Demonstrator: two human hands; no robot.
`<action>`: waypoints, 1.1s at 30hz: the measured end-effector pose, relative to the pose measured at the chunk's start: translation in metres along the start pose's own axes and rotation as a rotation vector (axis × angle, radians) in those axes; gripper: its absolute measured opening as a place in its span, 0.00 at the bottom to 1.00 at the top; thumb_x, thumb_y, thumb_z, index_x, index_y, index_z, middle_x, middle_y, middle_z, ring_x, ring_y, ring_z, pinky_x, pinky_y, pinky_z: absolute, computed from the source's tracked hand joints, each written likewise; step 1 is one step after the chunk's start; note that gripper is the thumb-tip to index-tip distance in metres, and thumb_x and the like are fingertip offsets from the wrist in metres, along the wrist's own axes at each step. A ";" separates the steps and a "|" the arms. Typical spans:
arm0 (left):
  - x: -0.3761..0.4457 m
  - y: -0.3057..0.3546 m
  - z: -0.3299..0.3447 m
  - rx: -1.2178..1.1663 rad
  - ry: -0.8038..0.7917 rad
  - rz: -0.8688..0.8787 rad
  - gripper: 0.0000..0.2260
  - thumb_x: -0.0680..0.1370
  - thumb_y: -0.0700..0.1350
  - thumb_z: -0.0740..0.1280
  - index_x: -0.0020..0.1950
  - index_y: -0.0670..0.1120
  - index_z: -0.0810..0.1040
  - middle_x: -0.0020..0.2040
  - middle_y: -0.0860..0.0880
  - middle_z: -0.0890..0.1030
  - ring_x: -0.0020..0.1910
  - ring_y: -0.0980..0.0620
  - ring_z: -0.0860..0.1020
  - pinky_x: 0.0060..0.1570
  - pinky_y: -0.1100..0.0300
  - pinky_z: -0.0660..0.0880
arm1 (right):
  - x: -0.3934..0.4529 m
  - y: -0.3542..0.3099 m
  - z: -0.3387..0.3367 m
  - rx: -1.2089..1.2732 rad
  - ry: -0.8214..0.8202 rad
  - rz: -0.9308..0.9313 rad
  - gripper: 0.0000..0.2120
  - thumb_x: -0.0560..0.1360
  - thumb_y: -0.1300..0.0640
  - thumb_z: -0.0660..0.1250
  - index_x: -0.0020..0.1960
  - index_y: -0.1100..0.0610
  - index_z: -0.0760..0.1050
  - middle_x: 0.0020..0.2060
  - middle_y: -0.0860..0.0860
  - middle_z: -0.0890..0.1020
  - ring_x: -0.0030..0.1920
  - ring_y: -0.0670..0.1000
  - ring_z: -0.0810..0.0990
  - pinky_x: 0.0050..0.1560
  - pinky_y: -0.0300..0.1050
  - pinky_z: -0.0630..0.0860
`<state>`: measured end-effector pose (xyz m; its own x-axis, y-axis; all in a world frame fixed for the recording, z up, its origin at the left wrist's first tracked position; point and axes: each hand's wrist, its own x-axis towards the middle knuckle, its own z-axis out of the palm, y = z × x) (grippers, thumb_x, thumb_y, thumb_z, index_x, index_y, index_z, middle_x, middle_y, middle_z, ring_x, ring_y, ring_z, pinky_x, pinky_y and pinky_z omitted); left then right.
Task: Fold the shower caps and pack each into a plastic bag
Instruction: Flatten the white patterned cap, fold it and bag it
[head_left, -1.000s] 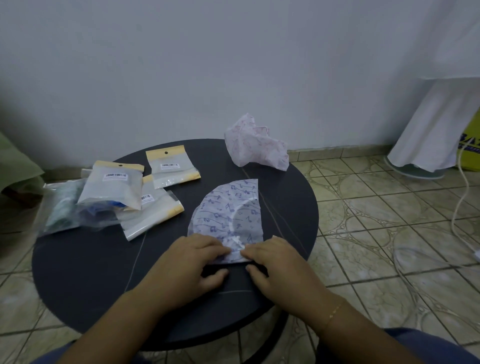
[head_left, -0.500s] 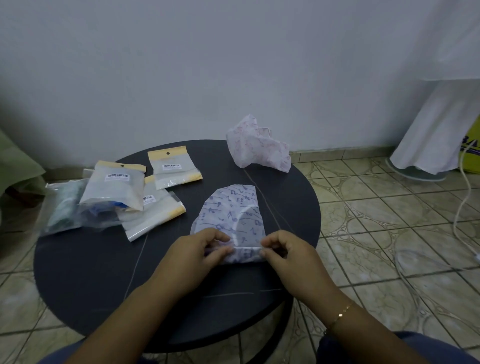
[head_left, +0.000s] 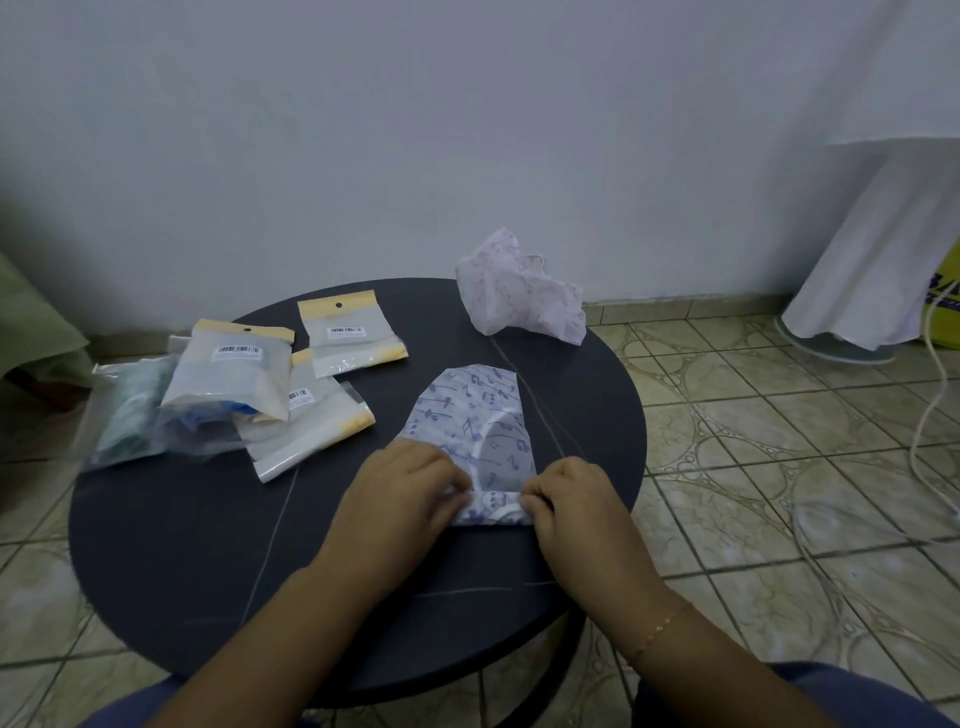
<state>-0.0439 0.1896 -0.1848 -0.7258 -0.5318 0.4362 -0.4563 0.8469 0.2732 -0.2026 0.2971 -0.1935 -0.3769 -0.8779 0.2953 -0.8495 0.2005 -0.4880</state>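
Note:
A white shower cap with blue music notes (head_left: 475, 415) lies flattened on the round dark table (head_left: 208, 545), its near edge rolled up into a narrow fold. My left hand (head_left: 402, 499) pinches the left end of that fold and my right hand (head_left: 571, 501) pinches the right end. A second, pink-patterned shower cap (head_left: 514, 304) sits crumpled at the table's far edge. Several plastic bags with yellow header strips (head_left: 348, 332) lie at the far left of the table; one bag (head_left: 234, 374) holds something blue.
Clear wrapped packs (head_left: 130, 415) overhang the table's left edge. Tiled floor surrounds the table. A white cloth-draped stand (head_left: 878, 249) and a white cable (head_left: 935, 395) are at the right. A wall rises close behind the table.
Both hands lifted the cap's near edge and turned it over away from me, so a rolled fold now lies across the near end. The hands moved slightly forward.

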 end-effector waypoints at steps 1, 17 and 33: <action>-0.001 -0.001 0.001 -0.004 -0.023 0.046 0.08 0.73 0.52 0.63 0.44 0.52 0.81 0.42 0.58 0.79 0.43 0.59 0.73 0.43 0.61 0.72 | -0.001 0.000 0.000 -0.064 0.000 -0.030 0.09 0.77 0.54 0.62 0.46 0.53 0.80 0.44 0.46 0.75 0.48 0.48 0.72 0.47 0.42 0.72; -0.004 -0.002 -0.018 -0.151 -0.247 -0.115 0.23 0.70 0.70 0.56 0.50 0.58 0.81 0.44 0.64 0.75 0.45 0.65 0.75 0.43 0.68 0.72 | 0.000 0.006 -0.028 0.011 -0.218 -0.157 0.10 0.77 0.47 0.61 0.57 0.44 0.76 0.48 0.40 0.75 0.55 0.42 0.67 0.57 0.40 0.61; 0.003 0.000 -0.006 -0.104 -0.070 -0.371 0.11 0.69 0.64 0.68 0.44 0.59 0.80 0.47 0.61 0.73 0.45 0.63 0.74 0.41 0.67 0.70 | 0.013 -0.002 -0.010 0.266 -0.084 0.226 0.06 0.75 0.50 0.67 0.42 0.48 0.71 0.39 0.49 0.76 0.39 0.43 0.71 0.33 0.32 0.62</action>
<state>-0.0427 0.1876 -0.1780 -0.5565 -0.7975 0.2332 -0.6420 0.5908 0.4886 -0.2093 0.2898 -0.1809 -0.5034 -0.8591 0.0921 -0.6182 0.2836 -0.7331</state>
